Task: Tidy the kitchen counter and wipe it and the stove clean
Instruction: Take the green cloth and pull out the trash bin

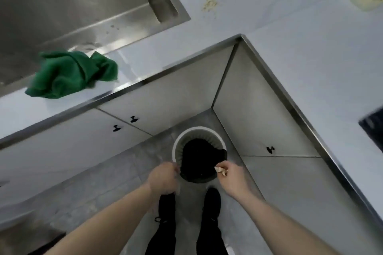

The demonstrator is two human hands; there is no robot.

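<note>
The right hand (230, 174) pinches a small pale scrap (220, 170) over the near rim of the bin (199, 130), fingers curled round it. The left hand (163, 178) is at the bin's left rim with fingers curled, seemingly gripping the edge of the black liner (199, 159); the exact hold is blurred. The bin stands on the grey floor (103, 182) in the cabinet corner, just ahead of two black shoes (211, 203). Up on the tabletop (290, 47), a crumpled green cloth (72, 74) lies at the front edge of the sink (72, 16), partly hanging into it. A yellowish stain (209, 4) marks the tabletop right of the sink.
</note>
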